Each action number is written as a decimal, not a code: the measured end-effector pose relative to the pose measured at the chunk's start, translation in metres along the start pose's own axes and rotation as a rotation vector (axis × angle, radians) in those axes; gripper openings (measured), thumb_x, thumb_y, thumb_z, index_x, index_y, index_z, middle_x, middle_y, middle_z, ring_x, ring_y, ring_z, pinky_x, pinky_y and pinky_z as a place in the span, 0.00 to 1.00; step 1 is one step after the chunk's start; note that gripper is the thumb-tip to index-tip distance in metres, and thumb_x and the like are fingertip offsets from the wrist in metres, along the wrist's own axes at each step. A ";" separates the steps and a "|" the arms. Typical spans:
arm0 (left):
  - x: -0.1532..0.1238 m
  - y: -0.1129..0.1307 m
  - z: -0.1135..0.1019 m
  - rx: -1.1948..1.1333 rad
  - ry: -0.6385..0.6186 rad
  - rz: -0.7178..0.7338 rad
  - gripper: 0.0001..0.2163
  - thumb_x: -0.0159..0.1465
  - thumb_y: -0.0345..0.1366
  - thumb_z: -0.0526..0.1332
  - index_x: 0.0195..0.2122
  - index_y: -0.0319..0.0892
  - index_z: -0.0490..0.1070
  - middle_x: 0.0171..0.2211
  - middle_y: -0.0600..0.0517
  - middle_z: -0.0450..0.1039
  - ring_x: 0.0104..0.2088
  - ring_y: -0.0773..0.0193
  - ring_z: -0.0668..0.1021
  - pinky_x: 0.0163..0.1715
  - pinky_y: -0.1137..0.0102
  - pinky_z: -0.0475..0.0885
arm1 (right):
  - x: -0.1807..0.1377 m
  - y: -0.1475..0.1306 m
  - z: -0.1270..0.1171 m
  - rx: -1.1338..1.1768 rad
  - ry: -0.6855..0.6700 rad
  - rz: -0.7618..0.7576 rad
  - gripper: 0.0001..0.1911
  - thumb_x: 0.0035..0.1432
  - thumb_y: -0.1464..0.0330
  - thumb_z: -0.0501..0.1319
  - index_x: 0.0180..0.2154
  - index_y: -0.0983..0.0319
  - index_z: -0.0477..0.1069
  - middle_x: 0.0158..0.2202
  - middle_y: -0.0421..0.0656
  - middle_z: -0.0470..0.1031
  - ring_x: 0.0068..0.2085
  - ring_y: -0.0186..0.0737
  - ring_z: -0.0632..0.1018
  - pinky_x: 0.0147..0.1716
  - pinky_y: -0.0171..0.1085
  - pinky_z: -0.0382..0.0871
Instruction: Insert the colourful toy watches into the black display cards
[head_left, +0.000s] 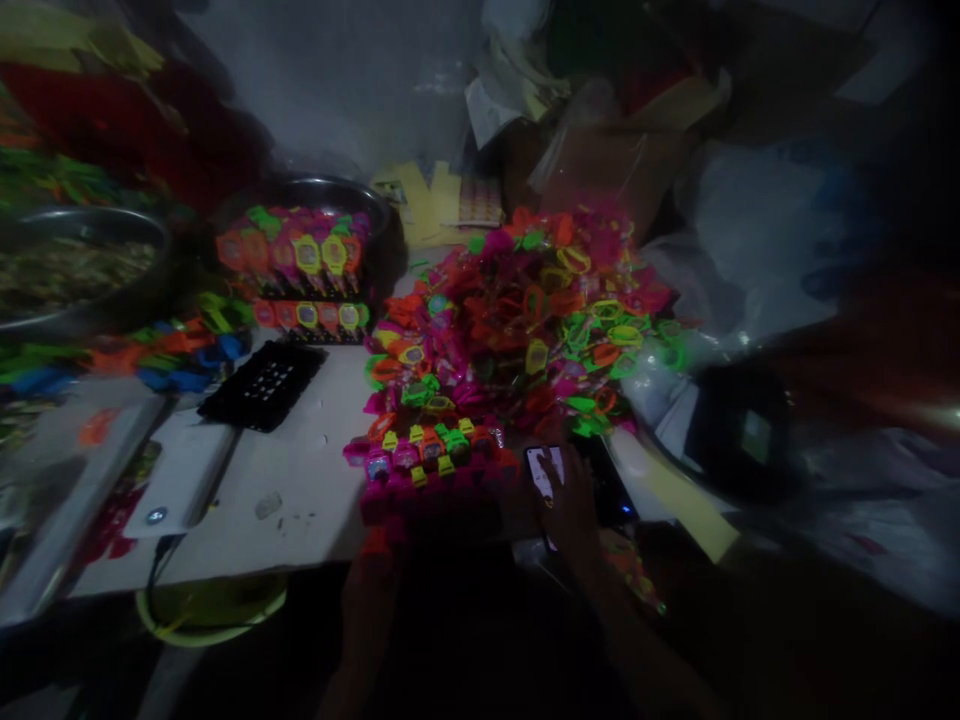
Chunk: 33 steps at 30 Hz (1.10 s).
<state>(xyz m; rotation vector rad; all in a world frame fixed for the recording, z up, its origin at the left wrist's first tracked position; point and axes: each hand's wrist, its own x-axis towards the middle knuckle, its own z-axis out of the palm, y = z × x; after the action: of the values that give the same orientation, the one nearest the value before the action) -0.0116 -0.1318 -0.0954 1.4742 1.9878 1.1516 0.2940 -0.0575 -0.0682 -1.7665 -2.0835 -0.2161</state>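
The picture is dark and blurred. My right hand [574,510] reaches over a smartphone [536,462] with a lit white screen. Its fingers are stretched out onto the screen. My left hand [379,560] is in deep shadow at the table's front edge, below a row of toy watches [431,452] on a rack. Its fingers cannot be made out. Behind both hands lies a large heap of loose plastic toy watches [510,330] in pink, orange, yellow and green. A dark device [611,490] with a small blue light sits right of the phone.
Filled racks of toy watches [311,315] stand at the back left beside a black slotted tray [262,385]. A metal basin [150,235] holds small parts. A white box-shaped device [184,475] with a cable is on the left. Plastic bags [757,230] crowd the right side.
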 end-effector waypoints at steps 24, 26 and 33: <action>-0.003 -0.026 0.007 0.151 0.147 0.028 0.24 0.58 0.59 0.52 0.23 0.42 0.69 0.17 0.51 0.70 0.18 0.65 0.71 0.18 0.72 0.65 | 0.014 0.013 -0.009 -0.006 0.068 0.296 0.25 0.65 0.54 0.49 0.41 0.65 0.75 0.39 0.52 0.75 0.44 0.47 0.71 0.49 0.45 0.62; -0.003 -0.026 0.008 0.150 0.147 0.030 0.24 0.59 0.59 0.51 0.23 0.42 0.69 0.18 0.51 0.71 0.18 0.65 0.72 0.19 0.72 0.65 | 0.020 0.016 -0.008 -0.031 0.030 0.283 0.25 0.65 0.53 0.49 0.38 0.64 0.76 0.37 0.51 0.75 0.41 0.46 0.71 0.46 0.44 0.61; -0.004 -0.021 0.006 0.131 0.144 0.004 0.26 0.57 0.62 0.49 0.19 0.44 0.66 0.15 0.52 0.68 0.17 0.65 0.70 0.17 0.71 0.65 | 0.041 0.015 -0.019 0.180 -0.073 0.393 0.30 0.63 0.49 0.46 0.32 0.64 0.75 0.30 0.49 0.74 0.33 0.42 0.73 0.36 0.40 0.65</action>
<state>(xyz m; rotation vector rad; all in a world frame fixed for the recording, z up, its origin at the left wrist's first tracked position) -0.0186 -0.1353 -0.1162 1.4972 2.1963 1.1794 0.3078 -0.0242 -0.0364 -2.0452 -1.6927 0.1445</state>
